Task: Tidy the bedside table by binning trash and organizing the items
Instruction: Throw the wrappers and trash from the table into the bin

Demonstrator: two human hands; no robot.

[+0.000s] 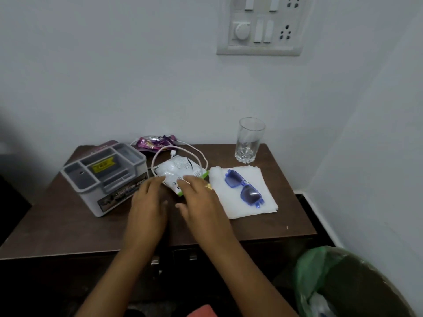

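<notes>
White wrapper (176, 171) reached for by left hand (147, 202) and right hand (201, 202), fingers spread, nothing gripped; bin (375, 291) placed close by for trash.

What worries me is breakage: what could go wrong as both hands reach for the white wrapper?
1. The white charging cable loops round the crinkled white-and-green wrapper that the left hand and right hand reach for; lifting the wrapper may snag and drag the cable.
2. The green-lined bin sits low on the right, so carrying trash there could brush the blue plastic sunglasses off the folded white tissue or tip the clear drinking glass.
</notes>
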